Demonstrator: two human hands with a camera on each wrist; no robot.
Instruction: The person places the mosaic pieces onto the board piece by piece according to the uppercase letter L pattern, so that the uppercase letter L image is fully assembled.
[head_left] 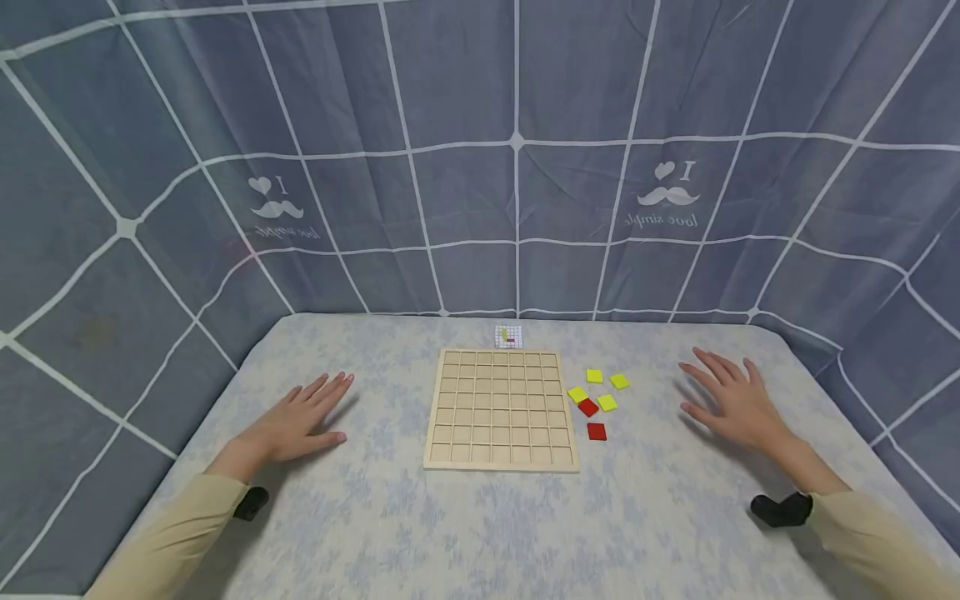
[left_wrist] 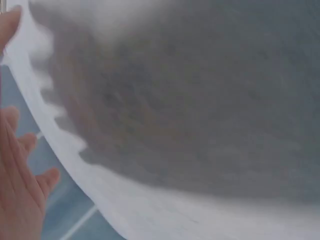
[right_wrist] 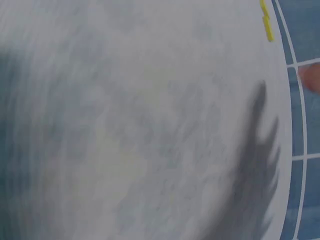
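A wooden grid board (head_left: 501, 410) with empty square cells lies flat at the middle of the table (head_left: 480, 525), which has a pale blue-patterned cover. Just right of the board lie loose tiles, four yellow tiles (head_left: 606, 402) and two red tiles (head_left: 596, 431), one red touching a yellow. A small pattern card (head_left: 508, 336) sits just beyond the board's far edge. The left hand (head_left: 300, 421) rests palm down, fingers spread and holding nothing, well left of the board. The right hand (head_left: 731, 400) is likewise flat and released, right of the tiles
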